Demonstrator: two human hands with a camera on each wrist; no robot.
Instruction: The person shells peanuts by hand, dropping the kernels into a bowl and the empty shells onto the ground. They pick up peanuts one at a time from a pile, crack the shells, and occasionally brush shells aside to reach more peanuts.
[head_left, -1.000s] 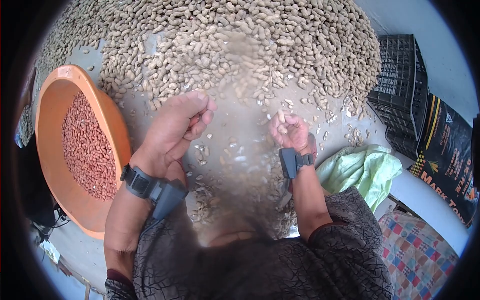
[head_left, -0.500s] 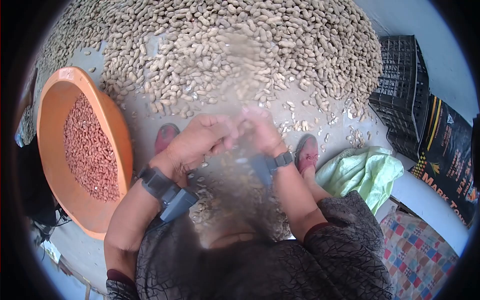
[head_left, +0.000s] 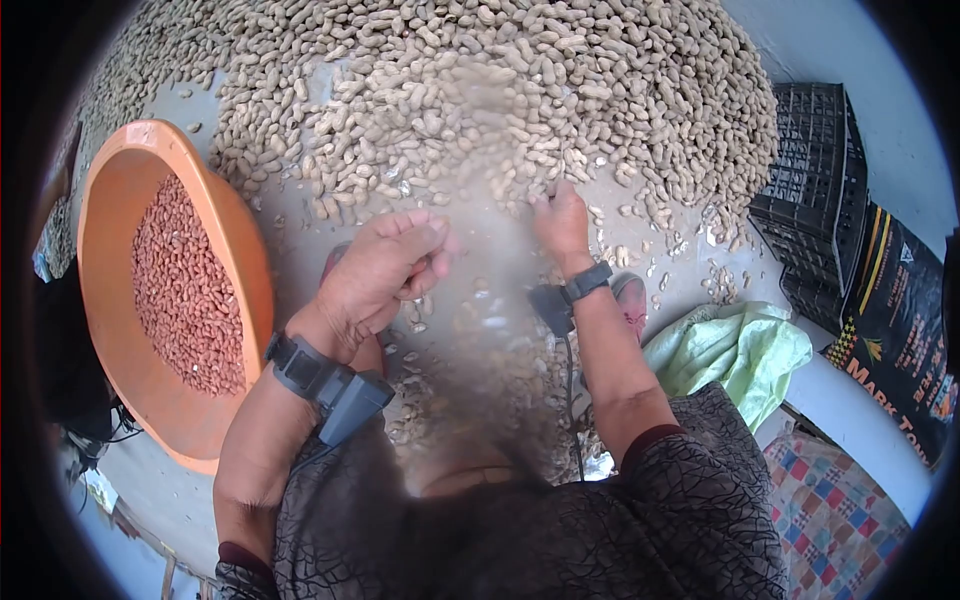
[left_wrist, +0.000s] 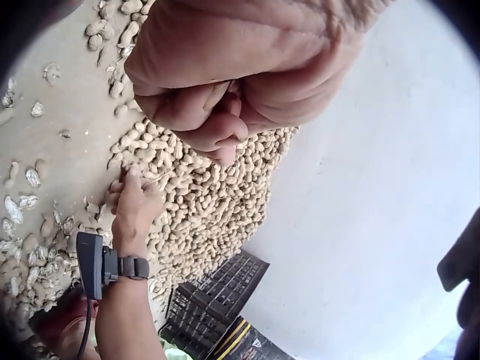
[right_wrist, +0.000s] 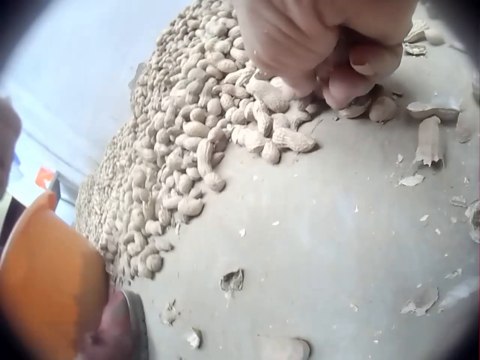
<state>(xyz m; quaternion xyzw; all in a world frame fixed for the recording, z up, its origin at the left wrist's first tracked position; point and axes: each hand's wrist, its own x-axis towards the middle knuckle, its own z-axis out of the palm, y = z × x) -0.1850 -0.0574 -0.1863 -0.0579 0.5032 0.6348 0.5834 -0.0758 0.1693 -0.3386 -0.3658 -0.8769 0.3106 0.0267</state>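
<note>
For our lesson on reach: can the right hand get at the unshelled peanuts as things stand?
Probably yes: the right hand is at the near edge of the unshelled peanuts, and nothing visible stands between.

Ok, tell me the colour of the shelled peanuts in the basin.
The shelled peanuts are pinkish red, seen best in the head view.

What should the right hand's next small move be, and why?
I'd probably have the right hand pinch one peanut pod and lift it toward the curled left hand: the right fingers are down at the near edge of the pod pile, pods right beside them. Whether they hold one is hidden.
</note>
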